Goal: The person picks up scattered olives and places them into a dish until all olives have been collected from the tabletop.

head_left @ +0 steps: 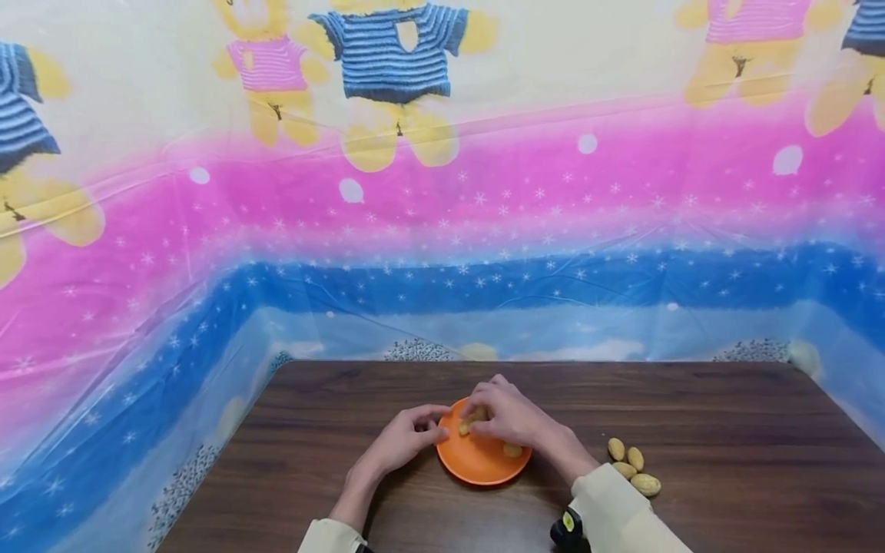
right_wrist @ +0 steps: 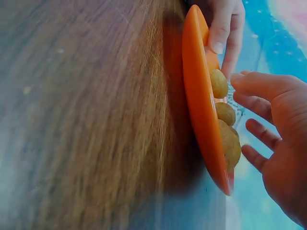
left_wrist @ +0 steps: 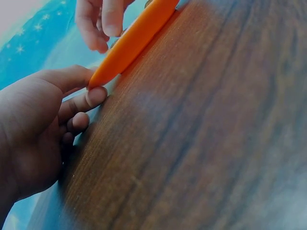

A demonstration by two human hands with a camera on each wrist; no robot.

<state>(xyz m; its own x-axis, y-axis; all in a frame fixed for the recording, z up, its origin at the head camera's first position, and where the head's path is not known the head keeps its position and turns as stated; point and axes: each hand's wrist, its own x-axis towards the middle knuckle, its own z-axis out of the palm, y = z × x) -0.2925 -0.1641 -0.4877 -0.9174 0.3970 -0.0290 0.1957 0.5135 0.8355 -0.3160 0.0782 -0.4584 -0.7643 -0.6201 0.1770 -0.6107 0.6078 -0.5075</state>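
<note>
An orange plate (head_left: 484, 467) lies on the table in front of me. My left hand (head_left: 403, 439) pinches its left rim, thumb and index finger at the edge in the left wrist view. Over the plate's far side hovers my right hand (head_left: 517, 415), its fingers loosely bent. In the right wrist view several small yellow-brown oval potatoes (right_wrist: 229, 145) sit on the plate. The nearest potato (right_wrist: 219, 84) is just off my right fingertips, with a small gap showing. In the head view that hand partly hides the plate and the potatoes.
To the right of the plate, several more potatoes (head_left: 646, 484) lie grouped on the dark wooden table (head_left: 747, 445). A patterned pink and blue cloth (head_left: 525, 200) hangs behind the table's far edge and along its sides.
</note>
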